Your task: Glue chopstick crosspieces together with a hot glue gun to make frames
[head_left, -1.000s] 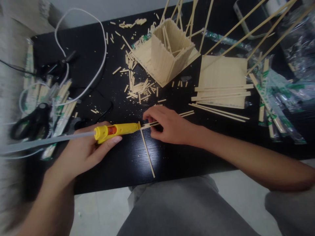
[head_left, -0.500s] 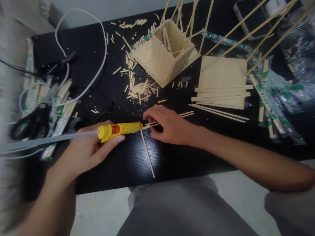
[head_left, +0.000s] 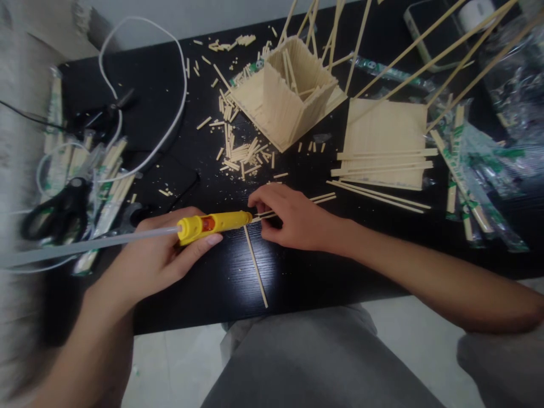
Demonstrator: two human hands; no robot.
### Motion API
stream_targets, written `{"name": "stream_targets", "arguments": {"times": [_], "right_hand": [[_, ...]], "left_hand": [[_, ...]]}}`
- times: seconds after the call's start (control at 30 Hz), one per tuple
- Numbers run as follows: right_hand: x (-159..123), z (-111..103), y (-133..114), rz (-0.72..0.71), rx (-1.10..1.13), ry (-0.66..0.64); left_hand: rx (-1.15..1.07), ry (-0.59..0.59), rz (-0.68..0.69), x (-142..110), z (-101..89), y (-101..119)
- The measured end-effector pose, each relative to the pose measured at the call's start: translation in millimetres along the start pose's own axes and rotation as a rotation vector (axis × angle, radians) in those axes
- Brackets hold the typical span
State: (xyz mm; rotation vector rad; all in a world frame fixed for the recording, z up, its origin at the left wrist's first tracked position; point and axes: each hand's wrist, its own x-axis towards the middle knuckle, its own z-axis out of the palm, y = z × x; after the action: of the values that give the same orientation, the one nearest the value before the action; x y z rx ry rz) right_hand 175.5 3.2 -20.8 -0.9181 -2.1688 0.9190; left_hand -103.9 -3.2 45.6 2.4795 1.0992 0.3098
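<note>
My left hand (head_left: 159, 255) is wrapped round a yellow hot glue gun (head_left: 215, 225), with a long pale glue stick (head_left: 106, 243) running out of its back end. The gun's nozzle end is close to my right fingers. Thin wooden sticks (head_left: 323, 198) pass under my right hand (head_left: 289, 218), whose thumb and fingers are closed on them; their near tips show by the nozzle. One more loose wooden stick (head_left: 256, 266) lies on the table just below the nozzle, pointing toward me.
Behind my hands, a box built of wooden sticks (head_left: 293, 96) stands on a square base, beside scattered cut pieces (head_left: 242, 153). To the right lies a flat stick panel (head_left: 386, 133) with wrapped chopsticks (head_left: 463, 181). Black-handled scissors (head_left: 57, 209) and a white cable (head_left: 185, 85) are at left.
My left hand and the glue gun have shifted slightly right, bringing the nozzle nearer my right fingers. My right hand stays almost still, with the sticks in its grasp.
</note>
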Motion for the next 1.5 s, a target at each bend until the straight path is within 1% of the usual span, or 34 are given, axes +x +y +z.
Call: {"name": "stream_targets", "arguments": {"times": [0.17,0.33,0.47,0.7,0.9,1.07,1.2,1.5], "right_hand": [[-1,0,1,0.018,-0.002,-0.005],[-1,0,-1,0.034,0.002,-0.018],[0,0,-1,0.020,-0.006,-0.014],[-1,0,0,0.015,-0.007,-0.005],[0,0,0,0.015,-0.010,-0.013],[-1,1,1,-0.004,-0.007,0.006],[-1,0,1,-0.003,-0.005,0.003],[0,1,2,0.005,-0.003,-0.004]], "left_hand": [[-0.043,-0.009,-0.078,-6,-2.4,-3],[-0.027,-0.011,-0.090,-16,-7.0,-7],[-0.038,-0.006,-0.100,-18,-6.7,-7],[-0.013,-0.012,-0.076,-15,-6.2,-7],[0.057,0.012,-0.001,-11,-5.5,-3],[0.065,0.015,-0.002,-11,-2.6,-5],[0.097,0.021,0.023,-11,-1.6,-6],[0.048,0.025,0.037,-6,0.1,-4]]}}
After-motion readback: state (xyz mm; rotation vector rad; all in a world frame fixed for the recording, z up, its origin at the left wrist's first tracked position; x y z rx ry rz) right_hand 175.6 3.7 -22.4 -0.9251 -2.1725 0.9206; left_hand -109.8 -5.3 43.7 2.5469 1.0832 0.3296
